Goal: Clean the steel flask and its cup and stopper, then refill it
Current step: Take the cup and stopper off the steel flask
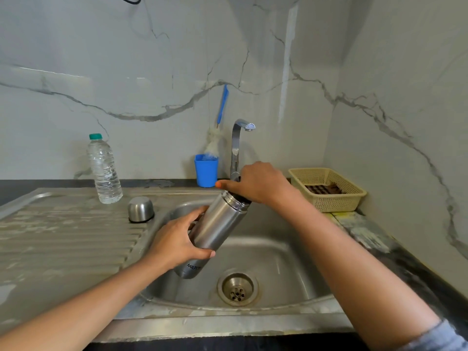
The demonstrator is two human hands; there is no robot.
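Our left hand (177, 240) has the tilted flask (217, 226) in its grip over the sink (281, 259). Our right hand's (259, 183) grip curls round the stopper (241, 198), mostly hidden.

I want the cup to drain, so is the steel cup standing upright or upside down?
Upside down. The cup rests mouth down on the draining board, its rounded base on top.

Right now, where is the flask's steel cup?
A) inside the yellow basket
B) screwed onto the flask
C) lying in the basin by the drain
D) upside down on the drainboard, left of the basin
D: the steel cup stands mouth down on the drainboard, apart from the tilted flask.
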